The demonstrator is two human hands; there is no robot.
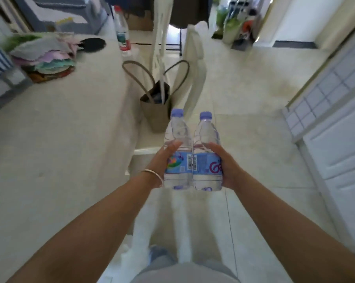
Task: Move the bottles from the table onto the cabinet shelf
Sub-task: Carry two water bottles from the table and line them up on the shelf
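Both water bottles, left (178, 152) & right (207, 154), are gripped w/ left hand (164, 158), right hand (226, 162), off table (60, 119); red-capped bottle (122, 31) is left there, cabinet unseen.

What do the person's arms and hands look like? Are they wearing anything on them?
Both arms are bare, with no sleeves and no gloves. The left hand has a thin silver bangle round its wrist. The right hand wears nothing that shows: no watch, no ring, no bracelet.
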